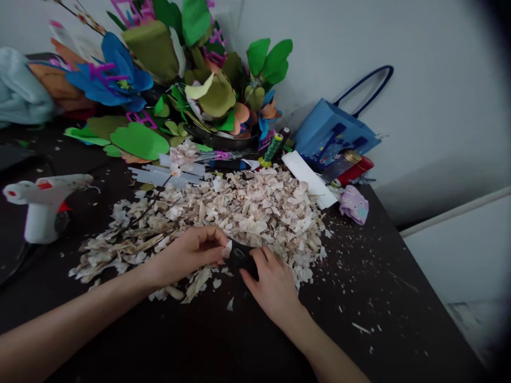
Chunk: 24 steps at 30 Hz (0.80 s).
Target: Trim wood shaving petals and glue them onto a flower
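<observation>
A wide heap of pale shavings and husk pieces covers the middle of a dark table. My left hand rests at the heap's near edge, fingers pinched on a small pale piece. My right hand lies just to its right, fingers curled over a small black object that I cannot identify. The two hands almost touch at that object.
A white glue gun stands at the left. Behind the heap are glue sticks, a pile of coloured paper flowers and leaves, a green thread spool, a white strip, a blue bag and a red tube.
</observation>
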Tool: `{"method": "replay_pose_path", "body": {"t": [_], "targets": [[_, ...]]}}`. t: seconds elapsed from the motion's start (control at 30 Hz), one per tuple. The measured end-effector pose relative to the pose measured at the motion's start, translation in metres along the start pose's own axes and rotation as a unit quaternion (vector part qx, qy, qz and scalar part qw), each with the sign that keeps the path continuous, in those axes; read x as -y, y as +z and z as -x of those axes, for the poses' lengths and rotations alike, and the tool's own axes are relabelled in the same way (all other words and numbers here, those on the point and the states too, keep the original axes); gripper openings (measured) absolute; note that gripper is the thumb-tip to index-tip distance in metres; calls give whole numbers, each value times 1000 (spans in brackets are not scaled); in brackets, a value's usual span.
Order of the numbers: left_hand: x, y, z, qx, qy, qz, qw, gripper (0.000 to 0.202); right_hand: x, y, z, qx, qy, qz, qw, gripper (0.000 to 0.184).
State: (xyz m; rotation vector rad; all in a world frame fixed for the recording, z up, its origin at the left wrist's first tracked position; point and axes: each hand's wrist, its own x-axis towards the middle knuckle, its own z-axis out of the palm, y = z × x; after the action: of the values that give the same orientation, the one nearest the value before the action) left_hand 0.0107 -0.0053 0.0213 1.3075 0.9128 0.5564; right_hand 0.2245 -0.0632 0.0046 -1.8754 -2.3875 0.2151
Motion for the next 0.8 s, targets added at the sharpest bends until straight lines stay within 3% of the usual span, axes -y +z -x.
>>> {"method": "replay_pose_path", "body": {"t": [0.5, 0.8], "targets": [[1, -7, -4, -23, 5, 88, 996, 32, -4, 1, 3, -7, -37, -6, 999, 10], [2, -16, -5, -41, 5, 80, 996, 45, -7, -10, 1, -3, -39, -54, 998, 9]]}}
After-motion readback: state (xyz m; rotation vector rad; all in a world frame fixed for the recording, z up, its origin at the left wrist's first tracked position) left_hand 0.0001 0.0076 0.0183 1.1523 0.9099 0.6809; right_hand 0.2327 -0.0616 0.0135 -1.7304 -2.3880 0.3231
